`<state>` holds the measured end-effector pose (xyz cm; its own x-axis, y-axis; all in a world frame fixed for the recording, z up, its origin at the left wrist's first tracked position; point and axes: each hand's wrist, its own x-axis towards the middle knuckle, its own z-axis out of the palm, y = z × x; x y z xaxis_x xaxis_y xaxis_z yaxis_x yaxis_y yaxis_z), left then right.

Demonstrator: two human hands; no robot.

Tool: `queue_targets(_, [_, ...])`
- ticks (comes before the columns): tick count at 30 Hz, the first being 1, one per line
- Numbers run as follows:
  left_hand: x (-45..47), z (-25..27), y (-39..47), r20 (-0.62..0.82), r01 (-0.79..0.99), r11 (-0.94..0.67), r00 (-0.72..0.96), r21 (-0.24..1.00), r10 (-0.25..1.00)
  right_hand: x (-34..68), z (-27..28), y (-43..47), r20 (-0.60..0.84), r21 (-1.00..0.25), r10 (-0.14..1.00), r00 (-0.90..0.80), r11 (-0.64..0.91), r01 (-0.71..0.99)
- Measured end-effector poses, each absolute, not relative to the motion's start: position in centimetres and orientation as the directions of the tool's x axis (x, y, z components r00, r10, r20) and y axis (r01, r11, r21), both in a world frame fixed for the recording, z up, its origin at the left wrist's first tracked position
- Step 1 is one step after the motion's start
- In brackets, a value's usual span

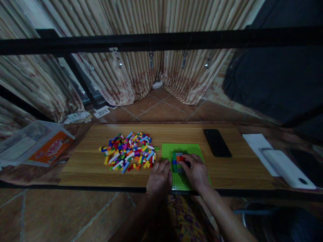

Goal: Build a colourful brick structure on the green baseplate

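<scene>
A green studded baseplate lies near the front edge of the wooden table. On it stands a small block of toy bricks in blue, grey, red and orange. My right hand reaches over the block from the right, thumb and fingers closed at a red brick on top. Part of the block is covered by these fingers. At the baseplate's left edge rests my left hand, its fingers curled and close together; whatever is under them is hidden. A loose pile of mixed-colour bricks spreads to its left.
A black phone lies right of the baseplate on the table. Farther right are a white device and a white sheet. A clear plastic box with an orange label stands at the left. A dark bar crosses beyond the table.
</scene>
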<state>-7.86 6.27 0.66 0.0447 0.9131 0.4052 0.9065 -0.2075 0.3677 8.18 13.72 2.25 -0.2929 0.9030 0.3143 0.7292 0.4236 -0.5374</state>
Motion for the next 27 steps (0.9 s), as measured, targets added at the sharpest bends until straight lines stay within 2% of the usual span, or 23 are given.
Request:
queue_targets(7, [-7.8, 0.7, 6.2, 0.4, 0.904, -0.2, 0.035, 0.378, 0.916, 10.6, 2.7, 15.1, 0.333, -0.551, 0.911, -0.244, 0.398, 0.733])
queue_targets(10, [-7.8, 0.6, 6.2, 0.406, 0.902, -0.202, 0.033, 0.382, 0.913, 11.4, 2.6, 15.9, 0.29, -0.563, 0.918, -0.269, 0.391, 0.728])
queue_targets(19, [-7.8, 0.6, 6.3, 0.42, 0.898, -0.207, 0.027, 0.389, 0.907, 11.7, 2.7, 17.1, 0.15, -0.706, 0.936, -0.32, 0.328, 0.628])
queue_targets(27, [-7.9, 0.4, 6.3, 0.414, 0.902, -0.205, 0.033, 0.379, 0.909, 11.7, 2.3, 17.3, 0.161, -0.773, 0.941, -0.298, 0.308, 0.554])
